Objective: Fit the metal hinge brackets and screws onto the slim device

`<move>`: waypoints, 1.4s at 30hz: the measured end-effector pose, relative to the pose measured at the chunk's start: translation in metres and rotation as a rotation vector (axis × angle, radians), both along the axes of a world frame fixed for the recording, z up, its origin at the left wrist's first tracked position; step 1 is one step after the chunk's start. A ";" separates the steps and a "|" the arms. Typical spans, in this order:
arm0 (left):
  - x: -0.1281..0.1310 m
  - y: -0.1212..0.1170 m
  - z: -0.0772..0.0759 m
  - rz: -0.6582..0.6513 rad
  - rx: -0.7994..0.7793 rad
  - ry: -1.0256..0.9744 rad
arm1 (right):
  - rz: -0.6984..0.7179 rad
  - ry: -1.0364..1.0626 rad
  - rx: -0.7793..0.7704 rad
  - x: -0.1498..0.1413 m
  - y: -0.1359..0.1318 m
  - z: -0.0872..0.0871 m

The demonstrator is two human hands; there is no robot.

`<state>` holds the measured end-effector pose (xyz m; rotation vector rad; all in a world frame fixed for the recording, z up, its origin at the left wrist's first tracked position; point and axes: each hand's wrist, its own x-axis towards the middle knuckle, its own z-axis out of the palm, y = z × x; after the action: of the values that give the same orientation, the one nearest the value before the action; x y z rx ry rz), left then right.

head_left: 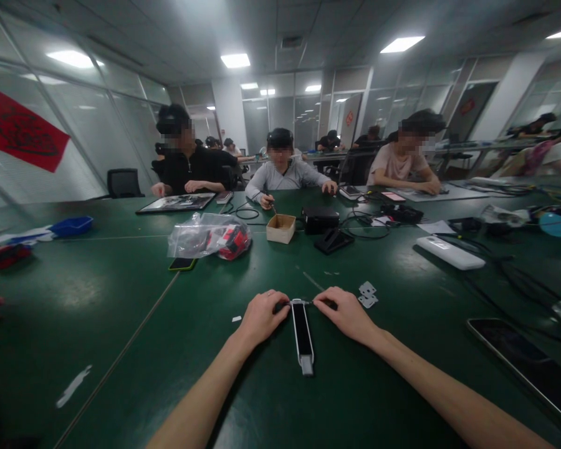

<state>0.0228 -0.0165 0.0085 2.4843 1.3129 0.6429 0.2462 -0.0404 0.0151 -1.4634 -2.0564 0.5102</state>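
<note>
A slim black device with a white rim (302,333) lies lengthwise on the green table, a pale grey piece (307,366) at its near end. My left hand (266,317) is closed in a pinch at the far left corner of the device, with something small and dark at its fingertips. Just right of the same far end, my right hand (343,313) pinches with thumb and forefinger at a thin, greyish thing too small to name. Beyond the right hand lie small grey metal plates (368,295); left of my left hand is a white scrap (236,319).
Ahead stand a plastic bag with red items (209,237), a small open box (280,229) and a black box (320,219). To the right are a white power bank (450,252), cables and a large phone (526,365). Several people sit across the table.
</note>
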 end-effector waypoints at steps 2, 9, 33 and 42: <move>0.000 0.000 0.000 -0.002 0.005 -0.004 | 0.002 0.004 -0.008 0.000 0.000 0.000; 0.000 0.001 0.000 -0.008 -0.001 -0.001 | 0.030 0.010 -0.001 0.000 0.002 -0.001; 0.000 0.000 0.001 -0.015 0.006 -0.006 | 0.076 0.027 0.020 0.000 0.009 -0.009; 0.000 0.001 -0.001 -0.015 0.009 -0.002 | 0.092 0.006 0.050 -0.005 0.008 -0.003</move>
<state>0.0228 -0.0156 0.0077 2.4981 1.2923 0.6491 0.2415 -0.0326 0.0118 -1.3418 -2.1244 0.4955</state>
